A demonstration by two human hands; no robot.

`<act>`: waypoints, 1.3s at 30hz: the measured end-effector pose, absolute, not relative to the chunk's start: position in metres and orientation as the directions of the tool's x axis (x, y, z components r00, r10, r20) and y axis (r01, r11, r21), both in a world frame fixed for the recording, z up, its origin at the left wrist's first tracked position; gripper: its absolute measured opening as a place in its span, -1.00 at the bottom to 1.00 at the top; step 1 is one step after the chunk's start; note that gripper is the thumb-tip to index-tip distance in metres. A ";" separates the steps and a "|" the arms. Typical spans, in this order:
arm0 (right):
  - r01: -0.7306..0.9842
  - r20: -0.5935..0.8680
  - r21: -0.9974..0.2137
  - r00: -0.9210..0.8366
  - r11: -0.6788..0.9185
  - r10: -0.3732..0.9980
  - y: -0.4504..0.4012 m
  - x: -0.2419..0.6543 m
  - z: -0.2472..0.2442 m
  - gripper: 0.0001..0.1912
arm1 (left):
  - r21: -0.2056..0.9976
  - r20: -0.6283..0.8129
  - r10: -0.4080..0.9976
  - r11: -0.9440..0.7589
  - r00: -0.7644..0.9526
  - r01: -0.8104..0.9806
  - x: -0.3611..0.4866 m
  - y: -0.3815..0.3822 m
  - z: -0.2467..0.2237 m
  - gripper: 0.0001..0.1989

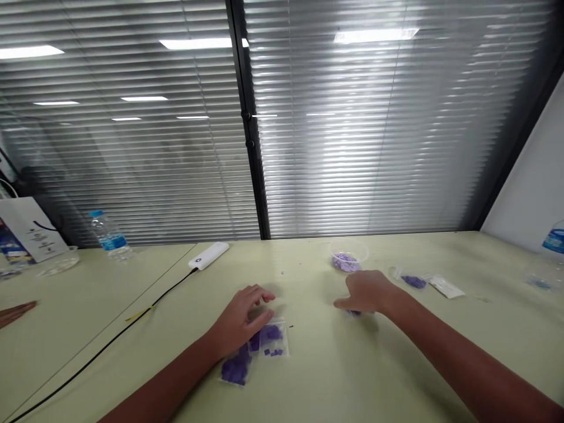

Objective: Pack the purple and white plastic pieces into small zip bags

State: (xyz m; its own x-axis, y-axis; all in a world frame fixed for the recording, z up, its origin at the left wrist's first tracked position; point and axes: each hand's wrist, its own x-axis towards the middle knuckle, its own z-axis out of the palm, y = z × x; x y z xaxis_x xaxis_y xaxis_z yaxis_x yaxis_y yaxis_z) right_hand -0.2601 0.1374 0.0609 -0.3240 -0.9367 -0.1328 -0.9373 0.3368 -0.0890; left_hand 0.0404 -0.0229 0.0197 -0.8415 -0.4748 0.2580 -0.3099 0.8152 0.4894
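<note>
My left hand (242, 314) has its fingers apart and holds nothing, just above clear bags of purple pieces (237, 367). One bag (272, 339) lies by its fingertips, with small purple squares inside. To the right, my right hand (365, 292) is closed, its fingers pointing left. A bit of purple (353, 312) shows beneath it; what the fingers grip is hidden. Behind that hand stands a round clear tub (346, 261) of light purple pieces. A bag with darker purple content (414, 282) and a white packet (446, 286) lie right of the tub.
A white device (209, 255) with a black cable (112, 341) lies left of centre on the pale table (299, 388). Bottles stand at the left (110, 238) and right edge (554, 247). A white bag (37, 229) and another person's fingers (17, 312) are far left.
</note>
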 end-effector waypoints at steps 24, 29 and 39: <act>-0.294 -0.124 -0.954 0.205 0.059 -0.971 0.118 -0.199 0.031 -0.79 | 0.609 0.263 -0.338 0.784 -0.904 -0.116 0.035 0.008 0.029 -0.68; -0.248 -0.089 -0.967 0.152 0.049 -0.984 0.115 -0.193 0.010 -0.82 | 0.652 0.174 -0.412 0.729 -0.895 -0.209 0.035 0.011 0.025 -0.61; -0.106 0.081 -0.991 -0.013 -0.079 -0.997 0.116 -0.196 0.013 -0.69 | 0.810 0.131 -0.530 0.544 -0.838 -0.218 0.033 0.008 0.026 -0.55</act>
State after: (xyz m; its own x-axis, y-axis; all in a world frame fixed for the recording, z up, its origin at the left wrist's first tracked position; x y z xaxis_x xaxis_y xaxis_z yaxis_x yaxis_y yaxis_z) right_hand -0.1964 0.1163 0.0128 -0.0134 -0.9967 0.0806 -0.1061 -0.0787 -0.9912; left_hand 0.0329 0.0079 0.0264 -0.8376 -0.5303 0.1312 -0.2178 0.5445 0.8100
